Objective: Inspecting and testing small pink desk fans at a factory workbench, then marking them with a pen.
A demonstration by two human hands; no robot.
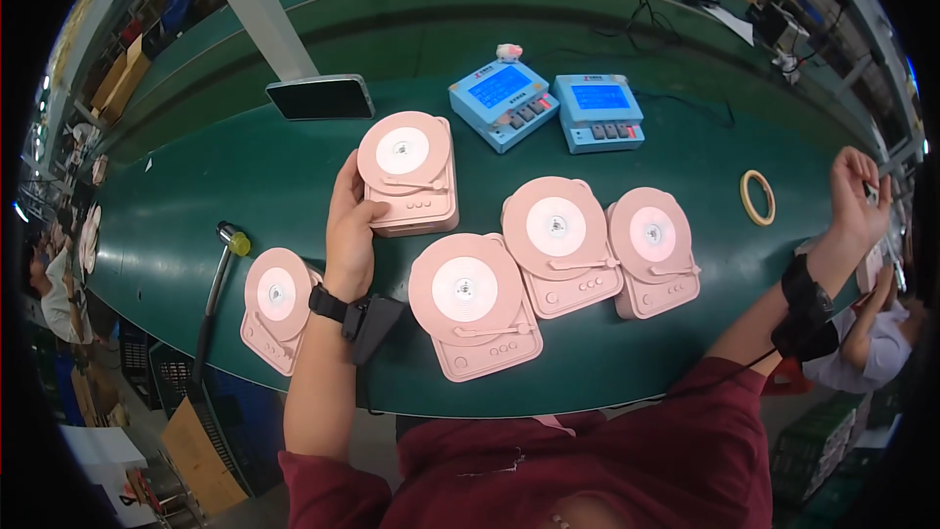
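Observation:
My left hand grips a pink toy record player by its left side and front edge, thumb on top near the small knobs. This one sits farther back than the others, and I cannot tell whether its base touches the table. Nearer me lie more of the same pink record players: one in the front middle, one behind it, one to the right and one left of my forearm. My right hand is raised at the far right, fingers curled; whatever they may hold is too small to make out.
Two blue devices with lit screens, one left and one right, stand at the back. A phone leans near a metal post. A tape roll lies right; a black-handled tool with a yellow-green end lies left. People sit at both sides.

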